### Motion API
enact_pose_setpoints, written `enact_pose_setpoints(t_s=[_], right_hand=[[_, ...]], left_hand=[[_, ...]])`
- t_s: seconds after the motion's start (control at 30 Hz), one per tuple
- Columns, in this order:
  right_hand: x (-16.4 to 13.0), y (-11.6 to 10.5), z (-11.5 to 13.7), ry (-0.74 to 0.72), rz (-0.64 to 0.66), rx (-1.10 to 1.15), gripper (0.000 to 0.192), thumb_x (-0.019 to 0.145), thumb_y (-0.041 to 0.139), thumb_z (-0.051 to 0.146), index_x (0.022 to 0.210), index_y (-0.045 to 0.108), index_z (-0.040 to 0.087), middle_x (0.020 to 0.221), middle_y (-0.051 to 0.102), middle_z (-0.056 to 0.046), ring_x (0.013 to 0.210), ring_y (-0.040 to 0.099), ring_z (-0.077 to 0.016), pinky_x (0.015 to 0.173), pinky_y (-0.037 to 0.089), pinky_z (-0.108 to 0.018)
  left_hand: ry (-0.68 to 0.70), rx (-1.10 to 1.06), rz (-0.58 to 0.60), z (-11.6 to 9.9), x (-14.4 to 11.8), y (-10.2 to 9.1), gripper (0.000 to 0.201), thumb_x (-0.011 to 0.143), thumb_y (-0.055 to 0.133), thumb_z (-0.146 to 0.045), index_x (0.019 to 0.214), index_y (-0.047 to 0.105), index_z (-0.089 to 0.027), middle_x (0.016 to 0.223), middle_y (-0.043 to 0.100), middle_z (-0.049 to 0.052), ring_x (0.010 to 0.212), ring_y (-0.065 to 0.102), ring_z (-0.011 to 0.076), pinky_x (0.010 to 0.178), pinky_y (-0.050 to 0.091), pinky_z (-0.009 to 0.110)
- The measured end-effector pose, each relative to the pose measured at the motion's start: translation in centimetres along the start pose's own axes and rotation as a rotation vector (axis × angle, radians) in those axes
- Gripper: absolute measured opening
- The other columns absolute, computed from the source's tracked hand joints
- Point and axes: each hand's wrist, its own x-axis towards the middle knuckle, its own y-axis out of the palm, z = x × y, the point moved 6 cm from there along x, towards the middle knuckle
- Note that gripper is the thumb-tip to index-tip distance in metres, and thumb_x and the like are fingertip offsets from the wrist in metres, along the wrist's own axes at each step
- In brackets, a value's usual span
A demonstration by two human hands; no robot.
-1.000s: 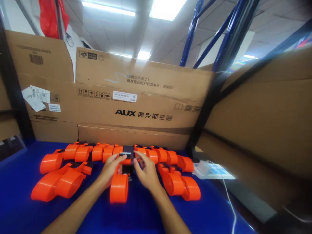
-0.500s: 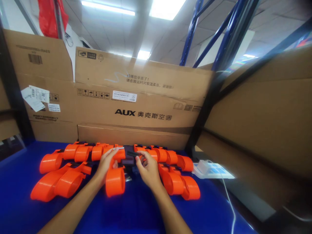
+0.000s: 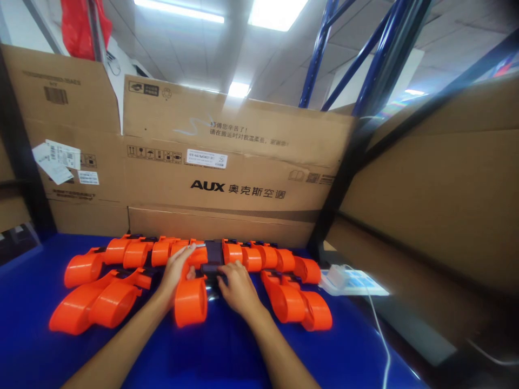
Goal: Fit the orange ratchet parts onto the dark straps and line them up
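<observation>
The head view looks down on a blue-covered table point(image 3: 227, 356) backed by a wall of flattened brown cardboard cartons point(image 3: 227, 162) printed with black AUX lettering; the cartons stand on edge as a backdrop, and whether anything is inside them cannot be told. A white power strip point(image 3: 344, 280) with a white cable lies at the right edge of the table. A red plastic bag point(image 3: 81, 27) hangs at the upper left.

On the table a row of glossy orange plastic handheld devices with rounded grips point(image 3: 133, 253) runs along the foot of the cartons, with two more of the same kind point(image 3: 93, 305) lying nearer on the left and another pair point(image 3: 298, 305) nearer on the right.

Between the two hands, one orange plastic handheld device with a dark screen head point(image 3: 190, 302) lies lengthwise, its rounded grip pointing towards the person and its dark head lying in the back row.

The left hand point(image 3: 178, 270) is laid over the orange body just left of the dark head, fingers curled loosely over it in a narrow hold. The right hand point(image 3: 237, 286) presses on the lower edge of the dark head, fingers bent down onto it; how tightly it closes cannot be told, since the fingertips are hidden behind the knuckles.
</observation>
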Motion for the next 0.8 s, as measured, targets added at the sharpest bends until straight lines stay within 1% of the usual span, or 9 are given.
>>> enact_pose_setpoints(t_s=[0.07,0.13,0.2,0.3,0.4,0.5,0.6,0.7,0.8], right_hand=[[0.1,-0.2,0.0,0.002,-0.013,0.023,0.022,0.086,0.061,0.017,0.105,0.071,0.020,0.099,0.072,-0.010,0.096,0.062,-0.0261,0.088,0.046,-0.037],[0.2,-0.8,0.1,0.008,-0.064,0.087,0.021,0.088,0.059,0.017,0.103,0.072,0.021,0.100,0.072,-0.009,0.096,0.062,-0.0252,0.090,0.045,-0.037],[0.3,-1.6,0.2,0.029,-0.152,0.203,0.019,0.091,0.056,0.022,0.102,0.072,0.022,0.101,0.073,-0.008,0.097,0.062,-0.0241,0.091,0.046,-0.037],[0.5,-2.5,0.3,0.069,-0.247,0.446,0.024,0.095,0.054,0.033,0.107,0.070,0.021,0.100,0.073,-0.007,0.092,0.064,-0.0218,0.085,0.049,-0.034],[0.8,-2.3,0.4,0.086,-0.227,0.623,0.027,0.094,0.055,0.039,0.109,0.070,0.021,0.098,0.073,-0.005,0.087,0.065,-0.0204,0.079,0.050,-0.031],[0.9,-1.9,0.3,0.095,-0.188,0.680,0.027,0.092,0.057,0.041,0.096,0.072,0.019,0.087,0.071,-0.004,0.078,0.063,-0.0186,0.072,0.049,-0.028],[1.0,-1.6,-0.1,0.106,-0.194,0.709,0.027,0.091,0.059,0.041,0.089,0.071,0.018,0.082,0.070,-0.003,0.075,0.061,-0.0178,0.071,0.049,-0.028],[1.1,-1.4,-0.7,0.120,-0.218,0.723,0.028,0.090,0.059,0.042,0.091,0.071,0.017,0.084,0.070,-0.004,0.078,0.062,-0.0187,0.073,0.050,-0.028],[1.1,-1.5,-1.1,0.137,-0.242,0.734,0.029,0.090,0.059,0.043,0.094,0.070,0.017,0.084,0.069,-0.005,0.078,0.062,-0.0193,0.072,0.050,-0.029]], left_hand=[[0.041,0.065,-0.019,-0.1,-0.2,0.1,0.041,0.075,0.073,-0.052,0.093,0.066,-0.016,0.035,0.044,-0.008,0.030,0.039,0.0089,0.036,0.029,0.019],[0.045,0.088,-0.025,-0.1,-0.5,0.4,0.041,0.074,0.073,-0.053,0.091,0.065,-0.017,0.036,0.043,-0.008,0.031,0.039,0.0082,0.036,0.029,0.019],[0.026,0.108,-0.011,0.1,-0.8,0.8,0.041,0.073,0.074,-0.053,0.091,0.064,-0.018,0.038,0.044,-0.009,0.031,0.039,0.0076,0.036,0.029,0.019],[0.004,0.181,0.049,0.4,-1.3,1.8,0.045,0.074,0.073,-0.054,0.100,0.064,-0.018,0.044,0.050,-0.008,0.030,0.039,0.0069,0.035,0.028,0.019],[-0.004,0.253,0.127,1.0,-1.8,2.7,0.050,0.075,0.072,-0.054,0.111,0.061,-0.019,0.055,0.058,-0.006,0.031,0.041,0.0062,0.035,0.029,0.019],[-0.010,0.299,0.194,1.7,-2.2,3.2,0.051,0.077,0.070,-0.053,0.114,0.059,-0.020,0.054,0.055,-0.007,0.032,0.043,0.0076,0.036,0.031,0.019],[-0.008,0.311,0.222,1.9,-2.4,3.4,0.048,0.079,0.069,-0.054,0.112,0.058,-0.021,0.053,0.054,-0.007,0.034,0.045,0.0091,0.038,0.034,0.020],[0.007,0.285,0.249,1.5,-2.5,3.8,0.044,0.077,0.072,-0.050,0.108,0.059,-0.021,0.062,0.060,-0.004,0.038,0.050,0.0094,0.041,0.037,0.021],[0.019,0.246,0.300,1.0,-2.9,4.4,0.041,0.075,0.076,-0.044,0.105,0.061,-0.020,0.065,0.063,-0.003,0.042,0.053,0.0105,0.046,0.039,0.022]])
